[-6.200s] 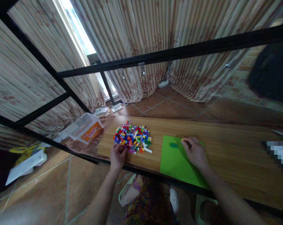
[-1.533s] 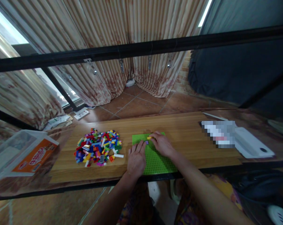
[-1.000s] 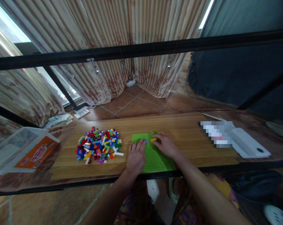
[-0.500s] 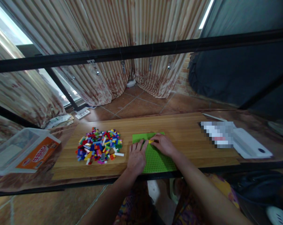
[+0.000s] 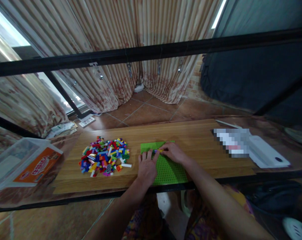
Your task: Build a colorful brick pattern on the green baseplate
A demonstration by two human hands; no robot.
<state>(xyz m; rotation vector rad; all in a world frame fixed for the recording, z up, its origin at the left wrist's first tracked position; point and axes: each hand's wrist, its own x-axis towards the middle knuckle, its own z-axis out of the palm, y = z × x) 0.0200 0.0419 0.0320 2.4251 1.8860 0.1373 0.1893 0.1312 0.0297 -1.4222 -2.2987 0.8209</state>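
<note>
A green studded baseplate (image 5: 169, 171) lies on the wooden board in front of me. My left hand (image 5: 147, 168) rests palm down over its left part, fingers stretched out and a little apart. Its fingertips are beside a short row of small bricks near the far side of the plate. In that row a purple brick (image 5: 156, 151) shows next to a yellow brick (image 5: 161, 150). My right hand (image 5: 174, 153) comes in from the right, with thumb and fingers pinched at the yellow brick. Fingers hide part of the row.
Left of the plate is a loose pile of colourful bricks (image 5: 106, 155). A clear plastic box (image 5: 38, 143) with an orange label stands at the far left. At the right lie a white tray (image 5: 268, 153) and a blurred-out item (image 5: 232, 143). A black rail (image 5: 146, 53) crosses beyond the board.
My left fingertips have shifted slightly off the row, and the purple brick now shows beside the yellow one. My right hand stays at the yellow brick. The view has moved slightly.
</note>
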